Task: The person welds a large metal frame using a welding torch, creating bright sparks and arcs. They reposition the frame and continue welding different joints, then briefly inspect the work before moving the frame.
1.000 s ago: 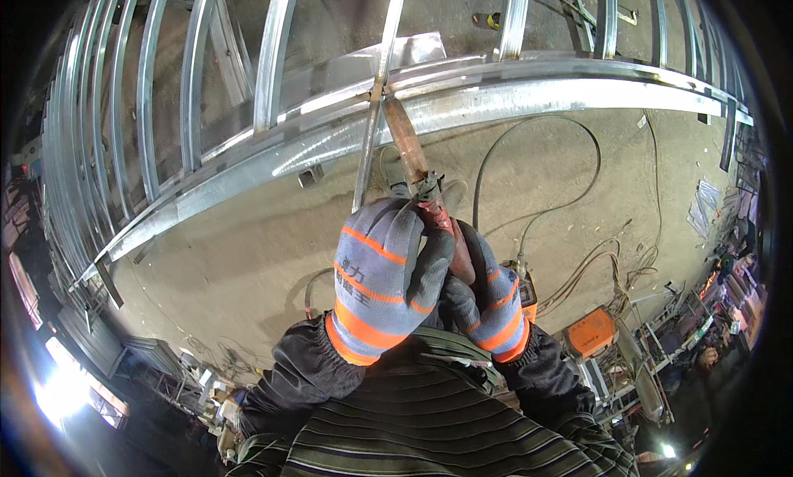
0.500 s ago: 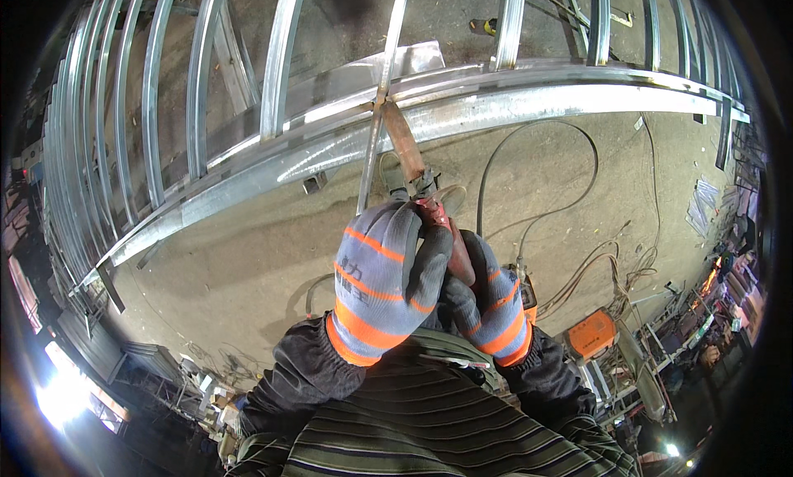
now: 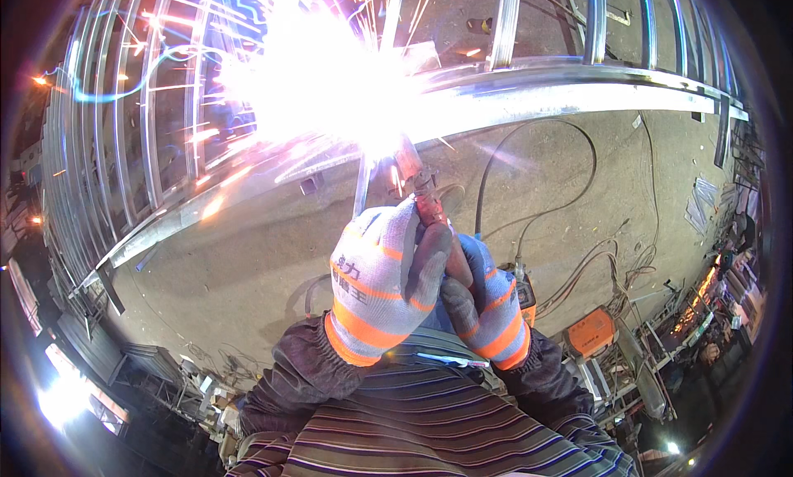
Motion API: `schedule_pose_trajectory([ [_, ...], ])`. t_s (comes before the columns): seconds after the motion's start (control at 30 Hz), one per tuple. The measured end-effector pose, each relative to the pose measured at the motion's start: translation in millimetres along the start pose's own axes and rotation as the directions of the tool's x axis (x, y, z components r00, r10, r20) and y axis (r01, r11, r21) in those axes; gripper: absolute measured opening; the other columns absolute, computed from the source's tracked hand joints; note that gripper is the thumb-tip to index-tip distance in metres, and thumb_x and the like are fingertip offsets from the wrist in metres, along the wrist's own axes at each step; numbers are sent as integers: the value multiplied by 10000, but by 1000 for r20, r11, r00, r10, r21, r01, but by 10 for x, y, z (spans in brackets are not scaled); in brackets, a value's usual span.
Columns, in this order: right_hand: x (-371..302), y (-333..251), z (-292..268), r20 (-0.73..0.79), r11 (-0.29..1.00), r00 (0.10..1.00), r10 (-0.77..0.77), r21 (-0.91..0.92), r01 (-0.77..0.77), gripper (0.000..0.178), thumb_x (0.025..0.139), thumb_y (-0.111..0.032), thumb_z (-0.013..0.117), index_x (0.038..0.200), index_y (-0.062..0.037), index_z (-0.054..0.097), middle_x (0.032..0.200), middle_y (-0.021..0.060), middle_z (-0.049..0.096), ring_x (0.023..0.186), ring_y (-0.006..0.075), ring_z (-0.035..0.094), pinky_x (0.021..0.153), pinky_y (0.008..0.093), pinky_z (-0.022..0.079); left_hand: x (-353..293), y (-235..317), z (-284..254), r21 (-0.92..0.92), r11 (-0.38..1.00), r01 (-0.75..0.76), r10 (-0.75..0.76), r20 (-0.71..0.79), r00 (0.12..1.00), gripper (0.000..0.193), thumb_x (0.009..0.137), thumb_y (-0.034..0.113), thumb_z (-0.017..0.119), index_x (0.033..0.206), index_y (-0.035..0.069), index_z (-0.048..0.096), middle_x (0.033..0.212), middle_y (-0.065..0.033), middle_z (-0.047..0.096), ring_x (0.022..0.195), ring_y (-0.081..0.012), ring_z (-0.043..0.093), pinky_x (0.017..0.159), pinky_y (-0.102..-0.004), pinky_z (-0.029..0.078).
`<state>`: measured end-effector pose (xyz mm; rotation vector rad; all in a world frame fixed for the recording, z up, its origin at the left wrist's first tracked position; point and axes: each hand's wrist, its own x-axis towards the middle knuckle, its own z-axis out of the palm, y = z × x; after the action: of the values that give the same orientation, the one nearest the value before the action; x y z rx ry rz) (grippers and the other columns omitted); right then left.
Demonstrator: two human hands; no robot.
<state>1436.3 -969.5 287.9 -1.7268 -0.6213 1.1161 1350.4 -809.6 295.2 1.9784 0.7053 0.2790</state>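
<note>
Torch (image 3: 429,204), its far end lost in glare (image 3: 330,85) at the metal rail (image 3: 570,101): left hand (image 3: 373,270) grips the handle (image 3: 459,266), right hand (image 3: 491,299) holds its near end; bracing both should steady the work.

This is a metal workshop, with welding under way. A white glare (image 3: 330,76) throws sparks (image 3: 213,206) across a row of metal bars (image 3: 504,27) joined to a long, shiny rail (image 3: 529,107); a torch (image 3: 431,206) points into it, its tip lost in the light. The floor (image 3: 223,270) is bare, brownish and dusty, crossed by a looped black cable (image 3: 595,165) and a tangle of hoses (image 3: 607,266). An orange box (image 3: 591,332) stands beside clutter on the right. Farther out lie loose metal strips (image 3: 703,204), and a second orange streak of sparks (image 3: 700,299) glows near the right rim.
</note>
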Motion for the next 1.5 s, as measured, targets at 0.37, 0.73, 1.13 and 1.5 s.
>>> schedule_pose_trajectory([
  [0.37, -127, -240, -79, 7, 998, 1000, 30, 56, -30, 664, 1001, -157, 642, 1560, 13, 326, 1282, 213, 669, 1136, 296, 686, 948, 362, 522, -37, 94, 24, -60, 998, 18, -20, -26, 999, 253, 836, 77, 757, 1051, -2, 651, 842, -157, 648, 744, -379, 613, 666, -459, 494],
  [0.73, -64, -491, -116, -4, 988, 996, 92, -125, -92, 446, 1003, -103, 615, 1410, 19, 479, 991, 155, 687, 824, 231, 689, 757, 337, 541, 79, 68, -65, -118, 993, 12, -20, -62, 998, 166, 874, 99, 744, 983, 10, 656, 814, -160, 656, 715, -372, 627, 645, -428, 496],
  [1.13, -2, -718, -117, 10, 953, 956, 294, -75, -292, 370, 1012, -96, 614, 1365, -32, 523, 987, 119, 664, 813, 153, 624, 742, 308, 514, 132, 38, -115, -228, 973, 44, -33, 54, 998, 203, 964, 86, 680, 1121, -40, 655, 771, -84, 646, 662, -174, 614, 634, -306, 507],
  [1.5, 37, -889, -177, -28, 924, 952, 306, -232, -304, 248, 1017, -147, 582, 1232, -25, 591, 882, 143, 678, 797, 216, 679, 697, 360, 522, 178, 93, -18, -391, 912, 125, -140, -10, 990, 161, 1021, 80, 620, 1118, -43, 656, 779, -58, 689, 658, -84, 605, 622, -262, 505],
])
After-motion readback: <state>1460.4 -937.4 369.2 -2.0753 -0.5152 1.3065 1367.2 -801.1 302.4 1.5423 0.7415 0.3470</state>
